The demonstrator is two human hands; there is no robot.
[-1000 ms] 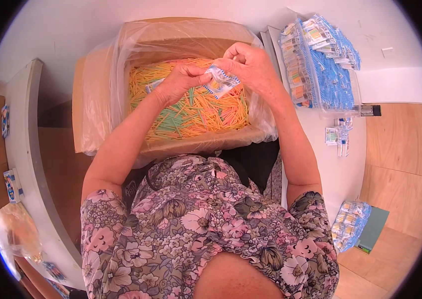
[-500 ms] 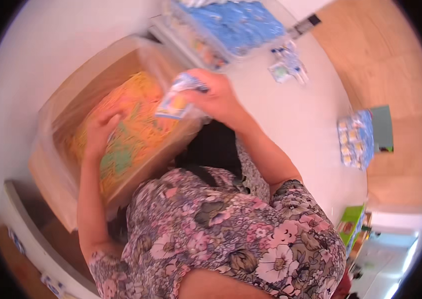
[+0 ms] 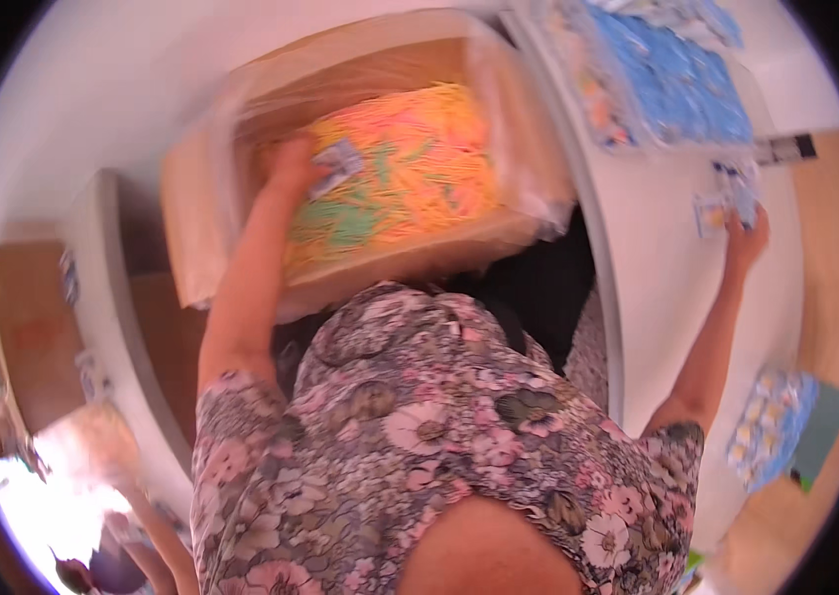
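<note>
A large cardboard box (image 3: pixel 181 238) with a clear plastic liner stands before me, holding a heap of thin orange, yellow, pink and green sticks (image 3: pixel 410 169). Over the left part of the heap, my left hand (image 3: pixel 291 167) is closed on a small printed packet (image 3: pixel 340 167), blurred by motion. My right arm reaches out to the white table on the right. There my right hand (image 3: pixel 749 240) has its fingertips closed at the edge of a small white-and-blue packet (image 3: pixel 743 198), within a little group of similar packets (image 3: pixel 709 214).
A clear tub (image 3: pixel 618 134) of blue bags stands at the far right of the white table (image 3: pixel 677 268). Nearer lies a blue pack (image 3: pixel 772 421) of small items beside a grey-green board (image 3: pixel 824 436). At lower left, another person's arms (image 3: pixel 157 535) show beyond a curved white edge (image 3: pixel 127 317).
My right hand has moved from above the box to the packets on the right. A packet now shows plainly in my left hand. The whole view has shifted, so the box sits further right.
</note>
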